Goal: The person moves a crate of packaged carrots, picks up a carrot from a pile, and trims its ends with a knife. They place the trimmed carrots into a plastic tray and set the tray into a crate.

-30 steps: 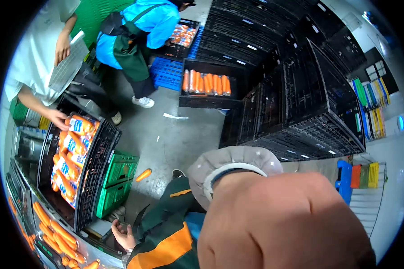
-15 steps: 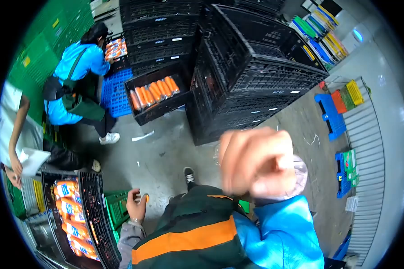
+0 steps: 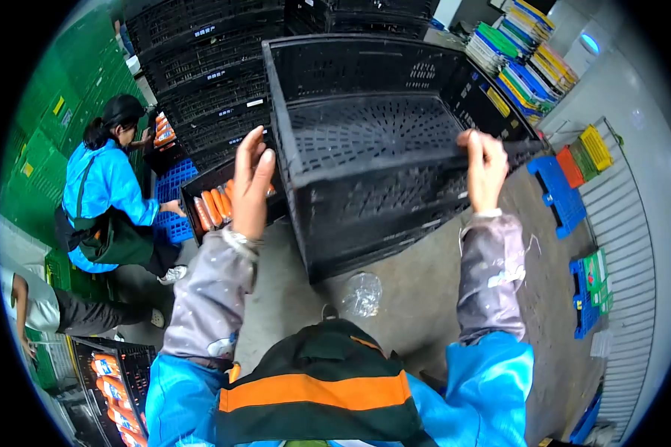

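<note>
A large black crate (image 3: 380, 171) with nothing in it tops the stack in front of me. My left hand (image 3: 252, 186) is raised just left of the crate, its fingers apart and nothing in it. At the crate's near right rim is my right hand (image 3: 486, 167), thumb and fingers near the edge; whether they grip it is unclear. Behind my left hand, bagged carrots (image 3: 215, 206) lie in a lower black crate.
A co-worker in blue (image 3: 112, 186) squats at the left by a blue pallet (image 3: 173, 186). Another person (image 3: 45, 305) stands at the left edge. Carrot packs (image 3: 113, 391) fill a crate at lower left. Clear plastic (image 3: 363, 294) lies on the floor. Blue pallets (image 3: 559, 195) stand right.
Both my hands have moved up and forward to the stacked crate, and my right hand's fingers have unfolded. The view has shifted nearer the stack. The squatting co-worker now reaches to the carrot crate.
</note>
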The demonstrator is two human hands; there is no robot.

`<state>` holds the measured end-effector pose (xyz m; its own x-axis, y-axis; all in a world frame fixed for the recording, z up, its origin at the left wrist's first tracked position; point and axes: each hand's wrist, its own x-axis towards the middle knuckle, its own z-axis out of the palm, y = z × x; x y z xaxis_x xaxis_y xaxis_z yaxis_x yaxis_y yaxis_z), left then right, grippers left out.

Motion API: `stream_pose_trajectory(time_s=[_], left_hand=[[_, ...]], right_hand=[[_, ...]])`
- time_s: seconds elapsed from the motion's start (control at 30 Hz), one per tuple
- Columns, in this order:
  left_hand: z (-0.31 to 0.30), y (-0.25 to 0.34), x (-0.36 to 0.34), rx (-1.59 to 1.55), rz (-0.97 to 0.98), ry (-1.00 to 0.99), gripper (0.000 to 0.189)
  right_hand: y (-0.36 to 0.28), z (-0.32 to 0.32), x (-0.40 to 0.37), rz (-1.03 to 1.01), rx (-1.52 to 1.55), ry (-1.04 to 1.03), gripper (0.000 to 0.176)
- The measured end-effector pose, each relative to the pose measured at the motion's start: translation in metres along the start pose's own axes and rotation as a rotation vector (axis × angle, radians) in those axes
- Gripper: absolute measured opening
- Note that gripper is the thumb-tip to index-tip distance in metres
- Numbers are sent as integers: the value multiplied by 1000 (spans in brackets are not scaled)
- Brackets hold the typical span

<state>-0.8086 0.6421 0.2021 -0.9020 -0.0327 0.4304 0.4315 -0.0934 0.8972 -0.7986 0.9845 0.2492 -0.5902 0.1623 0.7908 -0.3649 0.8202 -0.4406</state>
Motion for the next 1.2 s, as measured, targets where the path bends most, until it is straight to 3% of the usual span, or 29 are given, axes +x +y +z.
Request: stream_pose_trajectory(time_s=[0.07,0.1,0.13,0.2,0.23,0.3,0.37,0.4,0.47,0.53,0.6,0.63,0.7,0.77,0.8,0.9,0.93,1.0,1.03,1.13,1.2], left_hand=[[28,-41,21,-105,41,79,45],[39,-57,19,-562,-249,130,48],[31,-87,13,-335,-119,-14,50],[24,-113,3,-984,-442,-147,49],[33,-94,0,-838,-568,63,46],[73,-94,3,-337,-561,313,42],[117,-73,-4,78,-386,296,49],[140,-62,-9,290,-307,314,52],[131,-42,-29,234,-200,107,64],[123,-43,-45,217,-262,-47,77],[105,-35,-47,170,-337,-233,84],[98,-40,-44,101,-279,-302,89],[85,-54,-32,-42,-277,-454,83],[68,-62,-31,-179,-401,-549,72],[63,-69,-33,-148,-471,-524,69],[41,-77,-23,-171,-715,-487,59],[38,-82,-22,-173,-702,-435,52],[34,-91,-21,-274,-752,-555,46],[37,-100,-26,-330,-743,-519,41],[31,-113,-26,-394,-811,-503,42],[29,-122,-26,-378,-871,-469,46]], right_hand=[[0,11,3,-190,-252,-20,26],[5,16,4,-200,-222,17,28],[11,23,5,-208,-190,51,31],[25,32,8,-235,-169,116,32],[34,32,12,-300,-169,135,32],[59,33,11,-143,9,241,30],[97,10,12,-34,104,299,21],[101,-1,15,-151,-104,258,16],[117,-30,15,-124,-204,64,18],[132,-53,11,-38,-169,-52,22],[150,-73,13,-201,-182,-252,31],[167,-81,11,-102,-125,-221,33],[199,-95,7,93,-22,-144,37],[164,-87,13,144,-16,-194,41],[173,-96,13,276,-12,-182,41],[154,-83,17,263,-159,-119,40],[154,-83,20,172,-141,-221,41],[159,-92,21,261,-127,-237,42],[158,-92,22,241,-122,-268,43],[132,-84,26,306,-137,-304,43],[171,-114,26,360,-32,-350,41]])
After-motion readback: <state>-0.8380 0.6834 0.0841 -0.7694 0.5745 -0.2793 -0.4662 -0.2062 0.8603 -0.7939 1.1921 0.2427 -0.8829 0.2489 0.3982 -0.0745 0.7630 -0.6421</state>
